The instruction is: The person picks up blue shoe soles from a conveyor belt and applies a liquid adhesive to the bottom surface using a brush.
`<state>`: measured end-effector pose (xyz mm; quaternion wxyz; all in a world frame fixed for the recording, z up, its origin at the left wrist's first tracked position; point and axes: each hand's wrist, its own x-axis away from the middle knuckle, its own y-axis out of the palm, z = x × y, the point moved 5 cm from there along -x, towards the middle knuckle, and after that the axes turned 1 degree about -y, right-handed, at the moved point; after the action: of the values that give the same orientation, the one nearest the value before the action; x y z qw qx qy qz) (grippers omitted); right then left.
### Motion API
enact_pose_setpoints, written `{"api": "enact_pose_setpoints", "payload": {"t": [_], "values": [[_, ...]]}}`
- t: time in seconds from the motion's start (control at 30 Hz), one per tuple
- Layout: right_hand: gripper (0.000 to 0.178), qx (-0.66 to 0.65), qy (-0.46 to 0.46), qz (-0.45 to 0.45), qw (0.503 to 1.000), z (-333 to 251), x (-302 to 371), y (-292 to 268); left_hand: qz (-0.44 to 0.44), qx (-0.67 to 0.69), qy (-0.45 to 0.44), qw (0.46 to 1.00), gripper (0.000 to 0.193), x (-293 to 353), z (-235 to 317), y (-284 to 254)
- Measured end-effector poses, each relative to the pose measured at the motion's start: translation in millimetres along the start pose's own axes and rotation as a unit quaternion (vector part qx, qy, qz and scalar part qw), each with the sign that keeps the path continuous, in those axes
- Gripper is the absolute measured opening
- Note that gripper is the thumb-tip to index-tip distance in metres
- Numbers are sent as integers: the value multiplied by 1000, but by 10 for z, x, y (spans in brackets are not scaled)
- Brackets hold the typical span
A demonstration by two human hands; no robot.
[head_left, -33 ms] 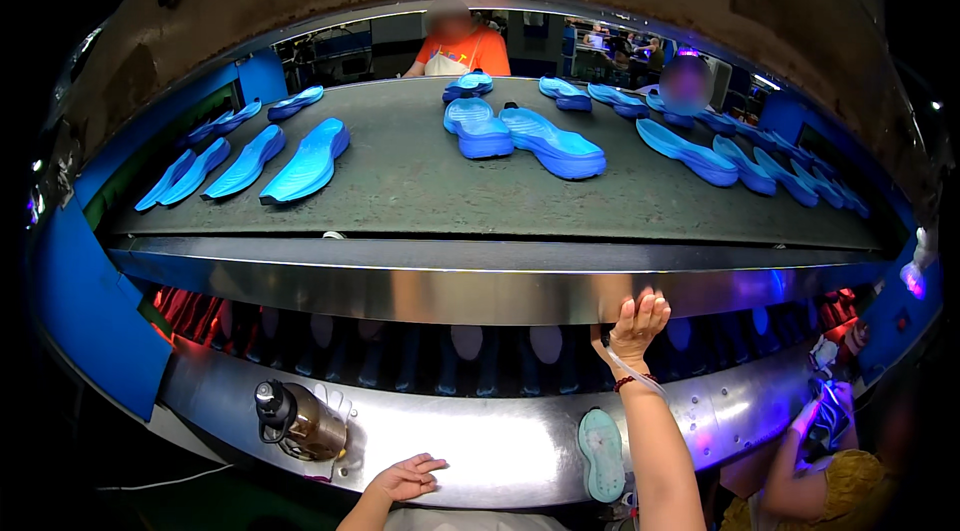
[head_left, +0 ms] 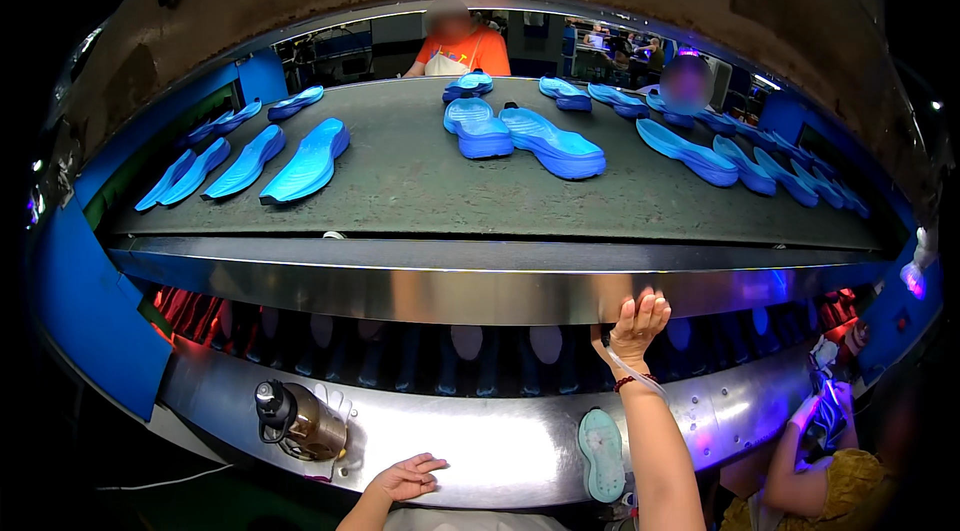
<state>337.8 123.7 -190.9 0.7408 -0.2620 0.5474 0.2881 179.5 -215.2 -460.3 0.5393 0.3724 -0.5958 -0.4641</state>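
Observation:
My right hand (head_left: 638, 324) reaches up to the metal front rail (head_left: 450, 297), its extended fingers resting against the face. It has a beaded bracelet and a pale band at the wrist, and nothing shows in its grasp. Over the front edge of the shiny metal ledge (head_left: 440, 421) my left hand (head_left: 408, 478) is open and holds nothing, with its fingers loosely stretched to the right. Between the two arms, nearer the right forearm, a pale green shoe sole (head_left: 602, 456) lies on the ledge. Above the rail, several blue shoe soles (head_left: 556, 143) sit on the dark conveyor belt (head_left: 400, 196).
A brown bottle with a black lid (head_left: 305, 421) stands on the ledge at left. Below the rail, dark shoe-shaped items (head_left: 480, 356) line a slot. A co-worker (head_left: 800, 461) handles a dark item at right; a person in orange (head_left: 470, 51) is beyond the belt.

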Motion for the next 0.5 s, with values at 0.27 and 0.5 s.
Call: {"api": "enact_pose_setpoints", "payload": {"t": [0.27,0.5], "values": [[80,7,-15,-14,1000,38,-6,13,-20,7,-5,1000,56,-7,-5,-47],[74,-3,-2,-17,1000,64,23,4,17,-4,9,1000,61,-21,-39,100]]}}
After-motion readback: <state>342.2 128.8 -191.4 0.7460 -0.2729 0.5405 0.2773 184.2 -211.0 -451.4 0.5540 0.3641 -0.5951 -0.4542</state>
